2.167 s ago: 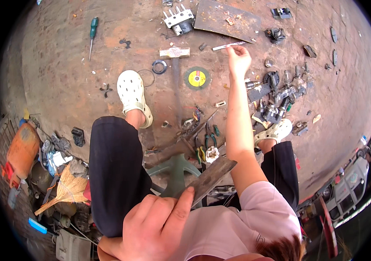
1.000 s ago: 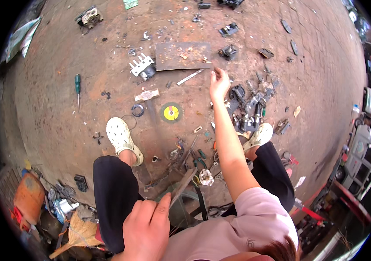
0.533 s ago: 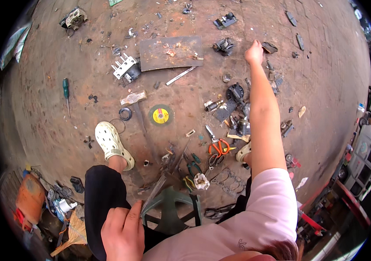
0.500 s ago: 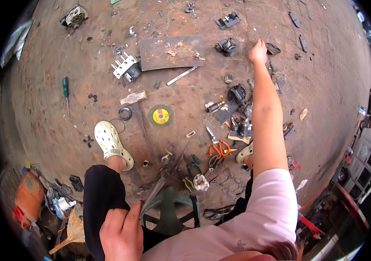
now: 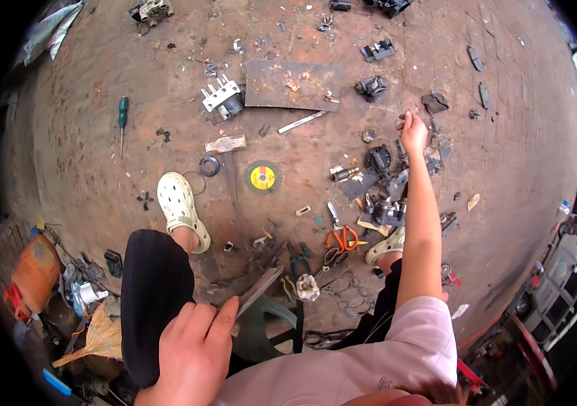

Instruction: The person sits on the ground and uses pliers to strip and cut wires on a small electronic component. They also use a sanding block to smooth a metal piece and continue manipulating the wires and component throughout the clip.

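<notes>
My left hand (image 5: 193,342) grips a long, weathered flat strip (image 5: 261,285) near my lap. My right hand (image 5: 415,132) is stretched out over the floor, fingers loosely apart with nothing visible in them. Just beyond it lies a dark curved piece (image 5: 435,103); below and left of it are piled black metal parts (image 5: 391,211). A rusty plate (image 5: 275,91) has a white strip (image 5: 300,122) along its near edge. A sledgehammer (image 5: 225,143), a black ring (image 5: 208,166) and a yellow-centred disc (image 5: 262,177) lie between me and the plate. Orange-handled cutters (image 5: 341,238) are near my right foot.
Green screwdriver (image 5: 123,115) at left; white-topped block (image 5: 223,98) beside the plate. Orange canister (image 5: 34,267) and straw broom (image 5: 95,331) sit lower left, vehicles (image 5: 556,284) at the right rim. A green stool (image 5: 268,318) is beneath me; small parts are scattered across the floor.
Earlier my right hand reached farther out, to the dark curved piece; it has since drawn slightly back toward me. My left hand still holds the flat strip. The whole view has shifted.
</notes>
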`<state>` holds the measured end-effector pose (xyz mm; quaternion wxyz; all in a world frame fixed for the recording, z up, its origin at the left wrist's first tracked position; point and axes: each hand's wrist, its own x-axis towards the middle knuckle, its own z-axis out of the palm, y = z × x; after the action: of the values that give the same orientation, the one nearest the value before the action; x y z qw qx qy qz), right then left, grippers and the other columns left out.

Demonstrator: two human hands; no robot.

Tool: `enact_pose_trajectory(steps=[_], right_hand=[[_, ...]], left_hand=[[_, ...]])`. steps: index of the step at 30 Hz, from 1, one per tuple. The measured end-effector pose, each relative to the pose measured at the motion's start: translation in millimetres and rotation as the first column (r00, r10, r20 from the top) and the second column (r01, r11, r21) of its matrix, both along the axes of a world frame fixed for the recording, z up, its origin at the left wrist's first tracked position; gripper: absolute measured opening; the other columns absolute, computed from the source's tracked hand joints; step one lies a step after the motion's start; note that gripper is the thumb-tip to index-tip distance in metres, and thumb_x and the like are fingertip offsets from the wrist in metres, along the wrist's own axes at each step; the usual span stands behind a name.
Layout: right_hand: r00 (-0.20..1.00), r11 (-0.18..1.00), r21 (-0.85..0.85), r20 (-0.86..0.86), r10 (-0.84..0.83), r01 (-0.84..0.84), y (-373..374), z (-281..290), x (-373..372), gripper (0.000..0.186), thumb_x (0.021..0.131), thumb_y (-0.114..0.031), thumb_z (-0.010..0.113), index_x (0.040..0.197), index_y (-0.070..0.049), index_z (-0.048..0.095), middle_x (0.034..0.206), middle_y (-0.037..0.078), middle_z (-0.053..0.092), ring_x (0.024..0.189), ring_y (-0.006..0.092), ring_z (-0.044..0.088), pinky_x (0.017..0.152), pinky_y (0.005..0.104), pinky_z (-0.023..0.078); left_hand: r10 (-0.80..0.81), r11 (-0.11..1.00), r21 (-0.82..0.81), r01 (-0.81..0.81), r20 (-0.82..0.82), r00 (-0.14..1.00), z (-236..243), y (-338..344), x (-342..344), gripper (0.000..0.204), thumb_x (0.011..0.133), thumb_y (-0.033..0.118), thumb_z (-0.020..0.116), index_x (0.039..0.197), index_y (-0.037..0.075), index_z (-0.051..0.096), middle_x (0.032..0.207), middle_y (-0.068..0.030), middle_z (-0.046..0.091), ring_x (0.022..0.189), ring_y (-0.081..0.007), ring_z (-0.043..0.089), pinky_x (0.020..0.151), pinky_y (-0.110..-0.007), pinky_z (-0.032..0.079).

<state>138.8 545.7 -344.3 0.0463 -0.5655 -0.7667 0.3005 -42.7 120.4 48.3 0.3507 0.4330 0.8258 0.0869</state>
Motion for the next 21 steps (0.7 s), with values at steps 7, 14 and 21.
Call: enact_pose_trajectory(steps=[7, 14, 21], right_hand=[[0.781, 0.956, -0.235, -0.559, -0.279, 0.173, -109, 59, -7, 0.031, 0.101, -0.02, 0.038, 0.099, 0.003, 0.06, 0.07, 0.009, 0.066, 0.051, 0.0091, 0.054, 0.052, 0.0223, 0.044], [0.873, 0.969, -0.226, -0.488, -0.022, -0.102, -249, 80, -79, 0.029, 0.099, -0.019, 0.043, 0.101, 0.005, 0.06, 0.069, 0.012, 0.067, 0.058, 0.0116, 0.064, 0.053, 0.0256, 0.048], [0.985, 0.968, -0.244, -0.144, -0.1, 0.062, -324, 37, -31, 0.08, 0.075, -0.043, 0.072, 0.125, 0.013, 0.044, 0.122, 0.03, 0.053, 0.114, 0.0366, 0.054, 0.096, 0.0384, 0.043]], left_hand=[[-0.159, 0.981, 0.111, 0.161, -0.022, 0.987, 9, -25, 0, 0.041, 0.068, 0.003, 0.059, 0.109, -0.002, 0.059, 0.082, -0.0073, 0.048, 0.079, -0.0224, 0.053, 0.065, -0.03, 0.047], [-0.151, 0.976, 0.147, 0.159, -0.06, 0.987, -9, -56, 11, 0.032, 0.071, -0.001, 0.059, 0.102, 0.0, 0.06, 0.083, -0.0111, 0.051, 0.084, -0.0279, 0.057, 0.069, -0.036, 0.049], [-0.079, 0.971, 0.206, 0.121, -0.197, 0.977, -49, -73, -9, 0.027, 0.075, 0.001, 0.057, 0.101, 0.001, 0.059, 0.093, -0.0163, 0.057, 0.09, -0.0358, 0.058, 0.076, -0.044, 0.049]])
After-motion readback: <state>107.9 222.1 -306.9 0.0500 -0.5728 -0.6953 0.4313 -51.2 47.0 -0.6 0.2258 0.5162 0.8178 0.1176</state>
